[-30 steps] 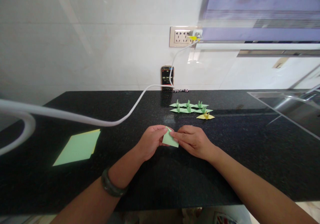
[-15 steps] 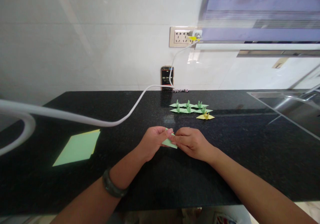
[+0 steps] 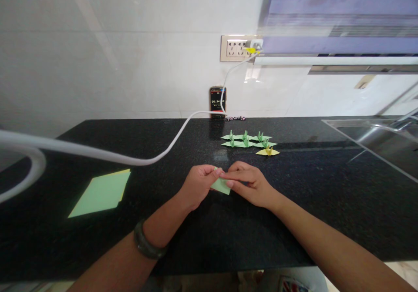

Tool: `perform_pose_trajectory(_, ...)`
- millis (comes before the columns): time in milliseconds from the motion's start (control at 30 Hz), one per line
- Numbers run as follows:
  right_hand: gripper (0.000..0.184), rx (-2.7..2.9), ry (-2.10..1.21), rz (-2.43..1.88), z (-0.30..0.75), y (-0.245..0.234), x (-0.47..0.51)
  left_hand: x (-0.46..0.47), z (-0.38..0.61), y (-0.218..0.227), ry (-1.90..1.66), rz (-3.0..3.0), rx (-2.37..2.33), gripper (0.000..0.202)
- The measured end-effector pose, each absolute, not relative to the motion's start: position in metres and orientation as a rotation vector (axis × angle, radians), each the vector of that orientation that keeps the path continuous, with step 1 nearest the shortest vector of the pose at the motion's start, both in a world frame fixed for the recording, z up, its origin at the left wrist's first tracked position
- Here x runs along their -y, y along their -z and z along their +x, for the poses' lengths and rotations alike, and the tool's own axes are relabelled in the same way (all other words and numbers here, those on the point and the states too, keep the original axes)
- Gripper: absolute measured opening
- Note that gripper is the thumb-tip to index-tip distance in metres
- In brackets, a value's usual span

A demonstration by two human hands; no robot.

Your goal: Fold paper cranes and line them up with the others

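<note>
A small folded piece of light green paper (image 3: 222, 186) is held between both hands over the black countertop (image 3: 294, 222). My left hand (image 3: 197, 185) pinches its left side, and my right hand (image 3: 250, 182) pinches its right side and top with the fingertips. Much of the paper is hidden by the fingers. Just beyond the hands lie several finished green paper cranes (image 3: 246, 140) and one yellow crane (image 3: 268, 151) in rows.
A stack of flat green and yellow paper sheets (image 3: 102, 192) lies at the left. A white cable (image 3: 130, 158) runs across the counter to a wall socket (image 3: 237, 48). A phone (image 3: 217, 102) leans on the wall showing a timer. A sink (image 3: 379, 139) is at the right.
The green paper has been folded flatter and tilted lower between the fingers. My right fingers have slid over its top toward the left hand. Both hands stay in the same spot.
</note>
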State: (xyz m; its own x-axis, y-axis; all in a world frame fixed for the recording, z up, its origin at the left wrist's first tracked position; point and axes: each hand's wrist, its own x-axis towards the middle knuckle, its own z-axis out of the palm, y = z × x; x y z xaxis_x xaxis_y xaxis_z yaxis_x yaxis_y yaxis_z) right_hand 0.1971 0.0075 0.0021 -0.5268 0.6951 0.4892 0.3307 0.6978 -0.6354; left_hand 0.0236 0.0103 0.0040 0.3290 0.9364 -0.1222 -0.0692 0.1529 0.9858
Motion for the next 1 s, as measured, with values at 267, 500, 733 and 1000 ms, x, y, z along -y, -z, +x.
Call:
perform_pose_trajectory(267, 0.021, 1.887, -0.917, -1.067, 0.187, 0.003, -0.007, -0.009, 0.026, -0.006, -0.909, 1.162, -0.978, 0.027)
perform_pose_trajectory(500, 0.021, 2.032, -0.789, -1.091, 0.189, 0.001, -0.005, -0.009, 0.026, -0.003, -0.902, 1.239, -0.989, 0.027)
perform_pose_trajectory(733, 0.021, 2.107, -0.725, -1.088, 0.192, -0.002, -0.003, -0.008, 0.025, -0.002, -0.922, 1.259, -0.984, 0.027)
perform_pose_trajectory(1000, 0.013, 2.102, -0.799, -1.011, 0.193, -0.007, -0.003, -0.010, 0.024, -0.006, -0.969, 1.169, -1.001, 0.028)
